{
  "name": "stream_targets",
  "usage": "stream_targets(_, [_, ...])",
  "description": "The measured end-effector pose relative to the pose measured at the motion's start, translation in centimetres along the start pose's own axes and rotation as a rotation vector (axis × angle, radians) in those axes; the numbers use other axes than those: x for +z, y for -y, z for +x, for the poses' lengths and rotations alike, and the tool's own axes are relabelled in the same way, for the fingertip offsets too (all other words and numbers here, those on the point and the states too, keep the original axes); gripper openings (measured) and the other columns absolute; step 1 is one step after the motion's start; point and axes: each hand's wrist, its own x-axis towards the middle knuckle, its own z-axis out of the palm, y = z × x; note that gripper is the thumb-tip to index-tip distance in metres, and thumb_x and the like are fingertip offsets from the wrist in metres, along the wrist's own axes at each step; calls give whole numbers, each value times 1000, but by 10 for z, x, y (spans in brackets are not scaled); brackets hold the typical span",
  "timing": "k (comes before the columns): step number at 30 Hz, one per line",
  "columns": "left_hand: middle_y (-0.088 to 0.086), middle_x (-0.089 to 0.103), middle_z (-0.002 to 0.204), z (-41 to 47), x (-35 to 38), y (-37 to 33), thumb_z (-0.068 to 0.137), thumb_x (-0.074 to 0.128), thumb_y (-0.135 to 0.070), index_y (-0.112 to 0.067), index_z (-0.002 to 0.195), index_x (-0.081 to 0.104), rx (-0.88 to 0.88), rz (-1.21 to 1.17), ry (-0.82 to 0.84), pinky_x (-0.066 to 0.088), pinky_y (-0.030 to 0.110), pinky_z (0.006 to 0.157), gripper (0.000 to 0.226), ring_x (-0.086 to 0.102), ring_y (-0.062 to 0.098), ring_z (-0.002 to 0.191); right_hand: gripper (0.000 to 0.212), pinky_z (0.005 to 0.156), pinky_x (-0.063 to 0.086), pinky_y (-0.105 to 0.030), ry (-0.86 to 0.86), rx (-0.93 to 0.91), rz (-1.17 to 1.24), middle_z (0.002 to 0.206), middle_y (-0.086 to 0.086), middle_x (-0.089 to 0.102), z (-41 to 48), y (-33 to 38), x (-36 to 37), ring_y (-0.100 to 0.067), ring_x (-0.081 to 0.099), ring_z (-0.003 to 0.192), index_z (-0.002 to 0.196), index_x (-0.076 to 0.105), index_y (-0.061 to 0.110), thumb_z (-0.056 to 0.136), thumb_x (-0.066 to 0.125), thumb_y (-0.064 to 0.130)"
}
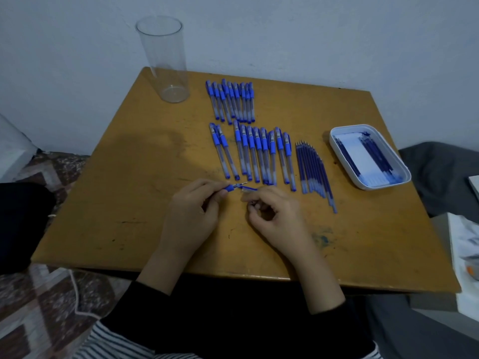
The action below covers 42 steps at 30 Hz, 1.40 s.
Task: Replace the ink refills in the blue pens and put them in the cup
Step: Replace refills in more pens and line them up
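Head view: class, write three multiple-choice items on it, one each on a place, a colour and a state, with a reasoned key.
1. Where does the clear cup stand? A. far left corner of the table B. on the floor C. on a shelf
2. What colour is the tray holding refills? A. red B. white C. green
3. The cup is: A. full of pens B. tipped over C. upright and empty
Key: 1 A, it stands at that corner; 2 B, white rim; 3 C, nothing shows inside it.
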Motion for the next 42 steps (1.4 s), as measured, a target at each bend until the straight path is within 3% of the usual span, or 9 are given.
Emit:
stream_targets(10, [-8,70,102,0,0,1,91,72,-6,-11,111,76,22,8,8,51,17,75,21,64,3,87,22,77,48,-12,-33,19,75,96,3,64,-1,-3,1,-8,59,88,103,72,13,83,72,4])
stream_targets(18, [-4,72,99,-1,-1,-1,92,72,-7,-10,111,77,28,3,44,46,13,72,20,63,5,83,22,79,52,-18,-140,165,389,97,1,68,-2,-2,-6,-10,64,89,104,71,13,86,69,1])
stream_targets(21, [-6,72,98,-1,-1,-2,92,72,-7,-11,111,77,54,-6,63,44,11,73,20,62,3,84,27,80,53,-20,-163,143,500,99,-2,69,-3,0,-8,-11,65,90,112,69,10,87,69,0])
stream_targets(24, [-7,71,100,-1,0,-1,93,68,-12,-12,110,77,89,-49,76,49,16,76,19,64,4,89,34,85,53,-20,-133,131,484,105,-3,67,-2,0,-7,-11,65,94,121,66,10,87,71,4])
stream_targets(32, [-5,71,102,-2,1,-1,92,68,-13,-10,110,77,113,-68,76,49,16,78,20,65,6,90,8,77,51,-17,-146,144,462,86,5,69,-2,-2,-6,-5,65,83,95,69,12,90,68,7])
stream_targets(37, [-5,72,100,-2,0,0,93,71,-9,-12,113,77,72,-66,54,50,17,76,21,65,6,89,9,83,58,-36,-245,229,733,90,-11,73,-1,-3,-9,-23,73,88,102,60,11,96,58,4])
stream_targets(42, [-5,71,98,-1,0,-3,93,69,-12,-12,113,76,78,-80,29,50,17,73,21,66,7,85,28,80,57,-27,-283,139,752,87,-4,70,-1,1,-9,-16,71,87,112,59,9,89,64,-6])
